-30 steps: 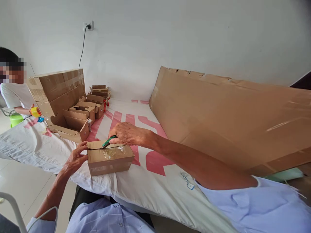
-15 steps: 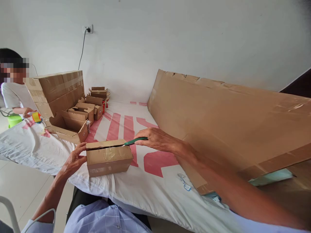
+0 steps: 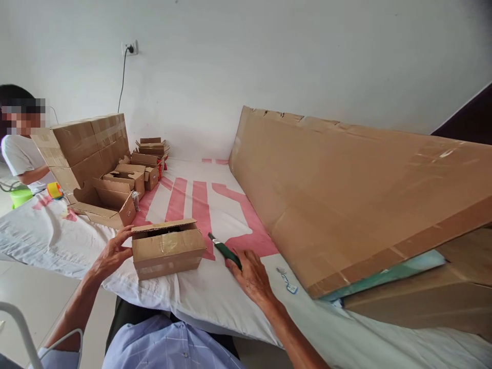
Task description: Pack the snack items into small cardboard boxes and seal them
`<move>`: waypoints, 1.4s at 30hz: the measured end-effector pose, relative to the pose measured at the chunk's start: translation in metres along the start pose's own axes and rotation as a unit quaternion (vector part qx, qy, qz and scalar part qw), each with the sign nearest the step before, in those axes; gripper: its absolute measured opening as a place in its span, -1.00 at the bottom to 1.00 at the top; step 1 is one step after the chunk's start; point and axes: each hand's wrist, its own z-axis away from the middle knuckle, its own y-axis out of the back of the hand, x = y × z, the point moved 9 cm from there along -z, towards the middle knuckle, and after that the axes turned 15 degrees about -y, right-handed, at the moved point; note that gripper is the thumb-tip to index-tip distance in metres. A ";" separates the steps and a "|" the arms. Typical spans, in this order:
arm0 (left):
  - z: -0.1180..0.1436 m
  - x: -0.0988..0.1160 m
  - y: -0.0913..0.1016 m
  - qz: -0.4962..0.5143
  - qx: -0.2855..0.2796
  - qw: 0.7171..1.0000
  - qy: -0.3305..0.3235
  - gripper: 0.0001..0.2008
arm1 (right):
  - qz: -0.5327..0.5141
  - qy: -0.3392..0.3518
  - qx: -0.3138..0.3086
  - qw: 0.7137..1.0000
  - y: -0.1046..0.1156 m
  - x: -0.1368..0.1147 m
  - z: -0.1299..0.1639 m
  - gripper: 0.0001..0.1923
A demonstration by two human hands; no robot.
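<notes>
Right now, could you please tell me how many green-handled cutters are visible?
1: the green-handled cutter, in the right hand, right of the nearest taped brown cardboard box. Others could be hidden.

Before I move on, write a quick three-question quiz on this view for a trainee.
1. What does the right hand hold?
2. True or false: a gap shows in the top of the taped carton next to the left hand.
3. The yellow tape roll sits beside: A, the wall socket; B, the stacked cartons; C, the large cardboard panel.

Key: 1, the green-handled cutter; 2, true; 3, B.
</notes>
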 end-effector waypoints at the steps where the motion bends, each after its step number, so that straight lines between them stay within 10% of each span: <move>1: -0.001 -0.001 0.001 -0.002 -0.001 1.000 0.003 -0.49 | -0.030 0.003 -0.006 1.000 0.002 -0.008 0.000 -0.58; 7: -0.001 -0.010 0.006 0.006 -0.011 1.000 0.005 -0.37 | -0.270 0.027 -0.198 0.942 -0.004 -0.104 -0.004 -0.44; 12: 0.007 -0.020 0.019 -0.046 -0.036 0.998 0.028 -0.08 | -0.228 0.079 -0.194 0.951 -0.014 -0.147 0.015 -0.41; 19: 0.008 -0.026 0.027 -0.074 -0.082 0.993 0.034 0.29 | -0.179 0.190 -0.184 0.948 -0.015 -0.166 0.034 -0.41; 36: -0.002 -0.022 0.034 -0.199 -0.135 0.971 -0.014 0.37 | -0.094 0.305 -0.078 0.944 -0.012 -0.145 0.074 -0.05; 42: 0.001 -0.017 0.019 -0.249 -0.215 0.945 -0.003 0.49 | -0.108 0.273 -0.073 0.953 -0.023 -0.146 0.074 -0.40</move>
